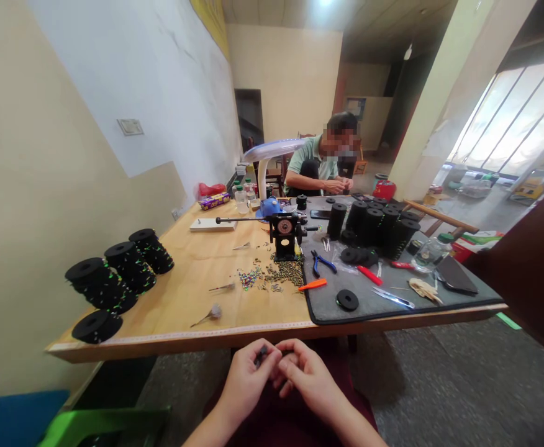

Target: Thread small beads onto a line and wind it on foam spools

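Both my hands are held together over my lap, below the front edge of the wooden table. My left hand is closed in a pinch on a small dark piece. My right hand is closed too, its fingertips pressed against the left hand's; what it holds is too small to name. On the table just beyond lie a heap of small beads, a feathered lure and a black winding tool.
Black spools stand at the table's left; more black spools sit on a grey mat with pliers, scissors and red-handled tools. A desk lamp stands farther back. Another person works at the far end.
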Action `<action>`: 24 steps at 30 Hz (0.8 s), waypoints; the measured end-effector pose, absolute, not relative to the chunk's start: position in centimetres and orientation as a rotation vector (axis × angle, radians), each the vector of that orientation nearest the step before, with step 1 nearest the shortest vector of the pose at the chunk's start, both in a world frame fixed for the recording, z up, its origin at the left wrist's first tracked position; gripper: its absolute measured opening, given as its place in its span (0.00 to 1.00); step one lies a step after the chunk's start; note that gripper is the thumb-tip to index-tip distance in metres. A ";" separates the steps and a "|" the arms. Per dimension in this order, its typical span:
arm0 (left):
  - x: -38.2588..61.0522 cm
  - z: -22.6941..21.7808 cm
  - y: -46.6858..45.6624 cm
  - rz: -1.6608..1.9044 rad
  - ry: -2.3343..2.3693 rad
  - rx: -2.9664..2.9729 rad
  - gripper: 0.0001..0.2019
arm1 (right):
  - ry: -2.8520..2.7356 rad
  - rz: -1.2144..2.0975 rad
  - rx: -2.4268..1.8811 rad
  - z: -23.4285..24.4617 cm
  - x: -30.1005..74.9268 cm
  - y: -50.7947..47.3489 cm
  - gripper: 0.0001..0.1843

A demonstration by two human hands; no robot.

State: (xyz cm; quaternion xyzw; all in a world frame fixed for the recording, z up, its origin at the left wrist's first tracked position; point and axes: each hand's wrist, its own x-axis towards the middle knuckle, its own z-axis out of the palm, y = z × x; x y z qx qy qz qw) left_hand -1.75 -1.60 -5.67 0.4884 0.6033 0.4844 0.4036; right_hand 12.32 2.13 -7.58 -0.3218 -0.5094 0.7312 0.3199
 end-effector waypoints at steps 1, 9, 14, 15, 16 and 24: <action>-1.6 -5.8 -1.7 1.230 1.551 1.276 0.13 | -1.350 1.934 -0.853 -7.7 12.2 2.2 0.25; -3.3 -5.5 -0.3 1.133 1.717 1.680 0.11 | -1.428 1.747 -0.928 -9.7 12.2 2.9 0.20; -6.1 -4.9 3.4 0.752 2.085 2.067 0.10 | -1.238 1.839 -0.930 -9.8 12.6 3.2 0.27; -6.5 -4.9 4.0 0.713 2.119 2.079 0.10 | -1.212 1.846 -0.932 -10.0 12.6 3.2 0.28; -6.8 -4.9 4.5 0.695 2.139 2.078 0.11 | -1.189 1.855 -0.930 -10.3 12.6 3.3 0.29; -10.4 -3.2 5.9 0.678 2.304 1.998 0.15 | -1.089 1.919 -0.891 -12.2 12.4 3.9 0.31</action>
